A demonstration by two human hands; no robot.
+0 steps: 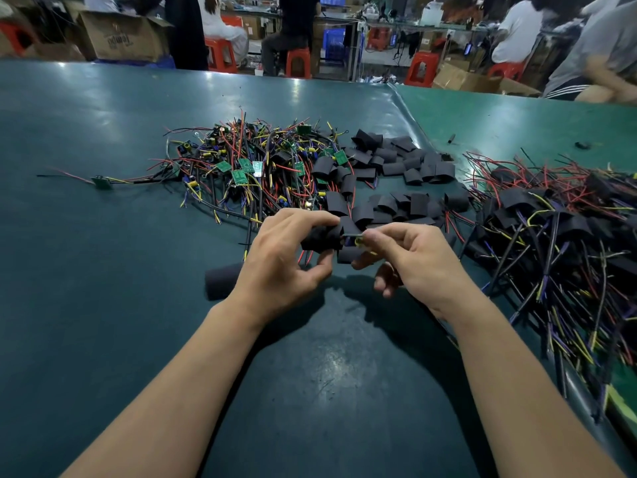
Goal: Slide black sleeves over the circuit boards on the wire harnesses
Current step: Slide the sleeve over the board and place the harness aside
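Your green table mat [103, 288] fills most of the view, with a second, lighter green mat [517, 115] overlapping it at far right. Beyond the far edge: cardboard boxes [120, 36], red stools [220, 55] and seated people, all blurred.

On the mat, left of centre, lies a tangled heap of unsleeved wire harnesses [248, 167], green circuit boards showing among red, yellow and black leads. One stray harness [101, 182] lies apart to its left. Just right of that heap, a scatter of loose black sleeves [396, 160] runs in two rough bands. Far right, a bigger heap of sleeved harnesses [551, 229] spreads toward the mat's near edge, boards covered in black.

Your hands meet in front of the sleeves, raised off the mat. Your left hand [282, 257] pinches a black sleeve [320, 240] between thumb and curled fingers. Your right hand [413, 257] pinches a small circuit board [356, 240], its end at the sleeve's mouth; a yellow part shows there. How far the board has entered, you cannot tell. Red leads hang below the sleeve.

A short black foam-like roll [222, 279] lies on the mat just left of your left wrist.
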